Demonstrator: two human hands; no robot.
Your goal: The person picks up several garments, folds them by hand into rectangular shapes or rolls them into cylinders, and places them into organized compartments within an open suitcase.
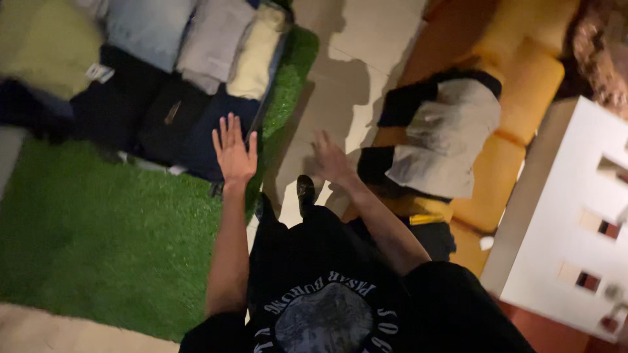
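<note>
**Folded clothes on green mat, both hands empty**

- Green mat (pixel 98 229): soft floor covering, open room at its near side.
- Folded clothes (pixel 196 52): stacked in rows at the mat's far edge; probably light and limp, best lifted from underneath.
- Orange sofa (pixel 523 85): carries a grey garment (pixel 445 137).
- Left hand (pixel 233 151): spread flat, released, near the dark pile.
- Right hand (pixel 331 159): blurred, apparently released, over bare floor tiles (pixel 366 39).

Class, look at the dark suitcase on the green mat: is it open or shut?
Open. The suitcase lies flat with folded clothes showing inside, just beyond the left hand.
</note>
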